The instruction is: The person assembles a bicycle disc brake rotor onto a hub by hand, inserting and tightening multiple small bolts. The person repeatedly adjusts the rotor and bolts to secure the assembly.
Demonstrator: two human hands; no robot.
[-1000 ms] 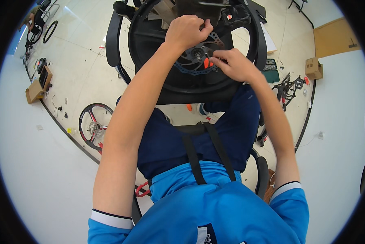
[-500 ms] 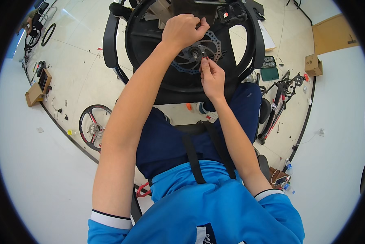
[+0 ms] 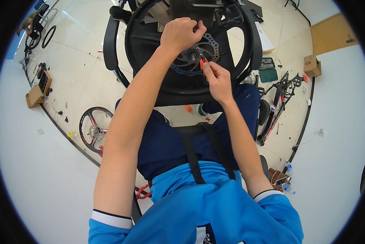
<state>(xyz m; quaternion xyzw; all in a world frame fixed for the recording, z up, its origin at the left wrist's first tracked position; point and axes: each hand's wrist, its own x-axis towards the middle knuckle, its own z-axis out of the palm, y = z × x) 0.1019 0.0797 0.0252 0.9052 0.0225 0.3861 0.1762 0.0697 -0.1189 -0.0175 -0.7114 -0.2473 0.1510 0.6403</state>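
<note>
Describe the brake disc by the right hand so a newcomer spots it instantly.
Find the black chair at the top centre, then the big black wheel lying on it. Around the wheel's axle, by the right hand, sits the brake disc. Blue-grey metal pierced with holes sets it apart from the wheel.

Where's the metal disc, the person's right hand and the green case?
Metal disc (image 3: 213,42): head view, on its perforated rim.
Right hand (image 3: 220,82): head view, on its middle.
Green case (image 3: 268,76): head view, on its lower half.
</note>
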